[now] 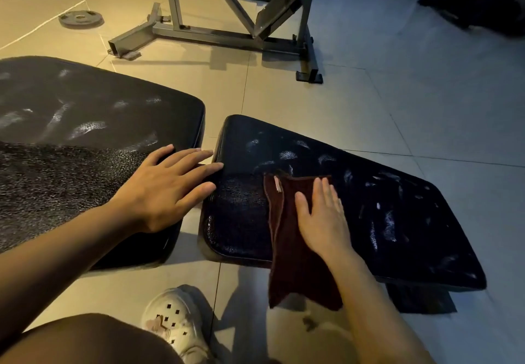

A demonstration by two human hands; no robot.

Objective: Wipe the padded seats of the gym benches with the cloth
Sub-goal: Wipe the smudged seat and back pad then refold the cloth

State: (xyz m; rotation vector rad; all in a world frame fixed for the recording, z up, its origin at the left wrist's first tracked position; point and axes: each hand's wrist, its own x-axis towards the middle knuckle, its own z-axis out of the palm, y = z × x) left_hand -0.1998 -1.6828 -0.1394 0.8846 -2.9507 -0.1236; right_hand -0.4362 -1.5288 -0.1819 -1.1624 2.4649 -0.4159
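Note:
Two black padded bench seats lie side by side. The left pad [85, 113] fills the left of the view, and the right pad [397, 207] runs toward the lower right. A dark red cloth [287, 221] lies across the right pad's near end and hangs over its front edge. My right hand [324, 219] presses flat on the cloth with straight fingers. My left hand [167, 187] rests flat on the left pad's right corner, its fingertips reaching across the gap to the right pad's edge. Both pads show pale smudges.
A grey steel machine frame [216, 31] stands on the tiled floor beyond the pads. A weight plate [81, 19] lies on the floor at the far left. My knee and a white shoe [176, 324] are at the bottom, in front of the gap between the pads.

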